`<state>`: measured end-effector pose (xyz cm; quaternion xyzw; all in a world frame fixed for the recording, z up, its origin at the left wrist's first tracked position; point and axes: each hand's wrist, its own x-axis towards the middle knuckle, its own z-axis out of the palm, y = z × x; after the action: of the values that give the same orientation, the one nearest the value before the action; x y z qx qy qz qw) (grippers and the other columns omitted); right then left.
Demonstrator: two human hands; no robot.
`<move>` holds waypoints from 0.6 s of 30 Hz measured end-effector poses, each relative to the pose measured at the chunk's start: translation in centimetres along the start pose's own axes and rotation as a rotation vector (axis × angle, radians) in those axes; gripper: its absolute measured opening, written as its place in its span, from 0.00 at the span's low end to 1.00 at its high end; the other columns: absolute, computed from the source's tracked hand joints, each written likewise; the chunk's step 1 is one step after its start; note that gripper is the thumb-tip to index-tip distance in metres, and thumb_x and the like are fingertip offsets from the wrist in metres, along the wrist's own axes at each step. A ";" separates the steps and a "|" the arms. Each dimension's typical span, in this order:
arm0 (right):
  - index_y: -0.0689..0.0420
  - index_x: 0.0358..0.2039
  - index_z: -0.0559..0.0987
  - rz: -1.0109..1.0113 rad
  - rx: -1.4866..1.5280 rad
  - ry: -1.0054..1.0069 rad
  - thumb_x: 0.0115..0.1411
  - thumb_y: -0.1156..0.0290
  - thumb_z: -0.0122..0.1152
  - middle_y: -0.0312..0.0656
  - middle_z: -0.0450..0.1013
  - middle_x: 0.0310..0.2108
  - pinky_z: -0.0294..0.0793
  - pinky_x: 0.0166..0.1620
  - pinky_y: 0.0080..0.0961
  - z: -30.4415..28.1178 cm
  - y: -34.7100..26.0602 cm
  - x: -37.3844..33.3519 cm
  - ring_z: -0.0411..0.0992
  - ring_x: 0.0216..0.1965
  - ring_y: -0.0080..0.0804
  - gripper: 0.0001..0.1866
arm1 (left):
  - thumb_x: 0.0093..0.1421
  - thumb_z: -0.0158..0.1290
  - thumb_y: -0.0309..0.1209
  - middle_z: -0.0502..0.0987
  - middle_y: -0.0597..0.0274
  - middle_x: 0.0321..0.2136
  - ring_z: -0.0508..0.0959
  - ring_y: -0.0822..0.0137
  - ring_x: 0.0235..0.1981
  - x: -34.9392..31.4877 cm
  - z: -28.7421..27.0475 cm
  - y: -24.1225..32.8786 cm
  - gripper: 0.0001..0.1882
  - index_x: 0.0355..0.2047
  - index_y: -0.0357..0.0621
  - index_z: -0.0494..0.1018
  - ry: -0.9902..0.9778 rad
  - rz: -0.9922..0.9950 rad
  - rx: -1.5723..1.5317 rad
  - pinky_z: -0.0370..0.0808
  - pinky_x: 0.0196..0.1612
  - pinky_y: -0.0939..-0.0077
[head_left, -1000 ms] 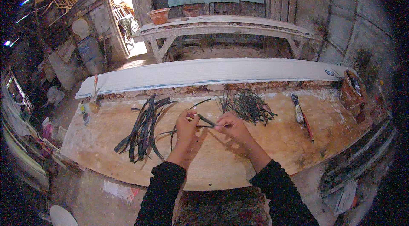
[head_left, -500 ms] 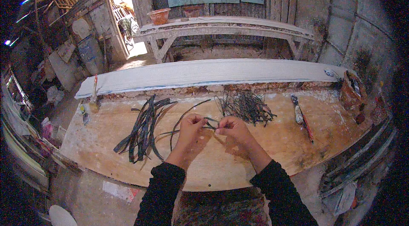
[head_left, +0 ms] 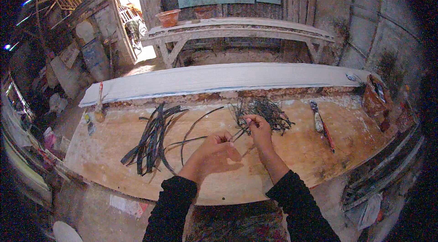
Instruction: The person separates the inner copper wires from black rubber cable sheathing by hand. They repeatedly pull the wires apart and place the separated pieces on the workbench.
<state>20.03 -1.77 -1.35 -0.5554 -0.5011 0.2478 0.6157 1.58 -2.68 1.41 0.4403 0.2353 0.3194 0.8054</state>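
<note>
Hands, left [head_left: 218,147] and right [head_left: 258,128], pinch a dark strip [head_left: 239,133] above the workbench [head_left: 296,160].

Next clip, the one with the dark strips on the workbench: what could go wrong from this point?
The thin strip pinched between left hand and right hand looks slender and might snap or slip. The right hand works right beside the tangled pile, so loose strands could snag. The knife lies close to the right on the bench.
</note>
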 end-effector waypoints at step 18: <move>0.58 0.30 0.78 0.442 0.370 -0.771 0.53 0.68 0.62 0.36 0.65 0.43 0.68 0.43 0.23 0.9 -7.3 -5.1 0.65 0.45 0.26 0.08 | 0.56 0.52 0.26 0.71 0.65 0.18 0.68 0.74 0.13 1.4 -3.7 0.6 0.03 0.27 0.41 0.70 0.599 0.257 0.048 0.66 0.14 0.79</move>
<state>15.45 -7.70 3.63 -0.3973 -0.5103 0.6458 0.4058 -0.12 0.61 -0.05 0.3718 0.4118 0.5282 0.6428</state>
